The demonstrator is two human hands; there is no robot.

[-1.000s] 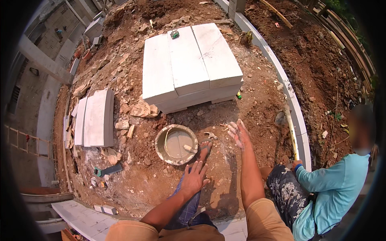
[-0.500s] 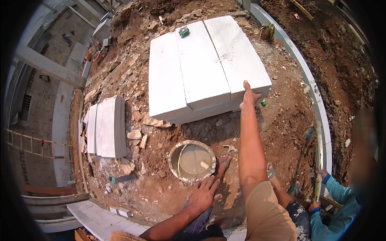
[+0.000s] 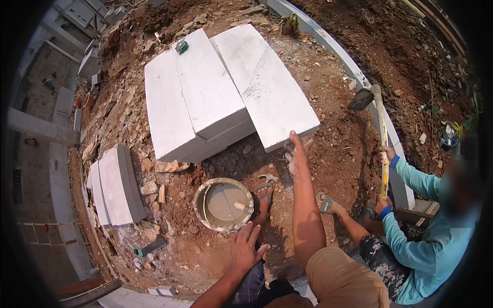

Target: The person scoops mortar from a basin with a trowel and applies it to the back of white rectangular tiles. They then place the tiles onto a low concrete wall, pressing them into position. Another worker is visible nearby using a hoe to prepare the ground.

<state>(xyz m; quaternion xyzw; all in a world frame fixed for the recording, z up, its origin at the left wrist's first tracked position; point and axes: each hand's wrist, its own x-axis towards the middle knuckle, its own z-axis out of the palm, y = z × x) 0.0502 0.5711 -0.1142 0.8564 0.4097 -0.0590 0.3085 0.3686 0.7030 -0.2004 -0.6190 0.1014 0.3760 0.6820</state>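
Clasps the near end of a long, smooth, white rectangular block (image 3: 275,90) with the right-hand grip (image 3: 299,159), bent partly closed about the edge: sets the thumb against the near edge and the other fingers toward the right corner, partly hidden there. Locate the block at the right side of a broad stack of matching white blocks (image 3: 208,84), with near end projecting past the front face of the stack; cannot tell from this angle whether raised or resting on the course below. Holds nothing in the left-hand grip (image 3: 245,250), wide open, fingers spread, back of the hand uppermost, near the lower rim of a round, mortar-crusted basin (image 3: 197,205); cannot tell whether touching that rim. Inside the basin, grey-brown liquid (image 3: 223,197) and a short pale stick (image 3: 240,206); just beside, to the right, a sandalled foot (image 3: 264,193). On top of the stack, toward the far end, a small green-and-black device (image 3: 182,47). Well apart at left, a smaller group of white blocks (image 3: 120,185); below, a green-handled saw (image 3: 151,247) on reddish-brown, stony soil (image 3: 177,262). At right, a co-worker in turquoise sleeves (image 3: 421,249), both hands on a long-handled tool with a dark flat blade (image 3: 384,169), beside a low white kerb (image 3: 319,33).
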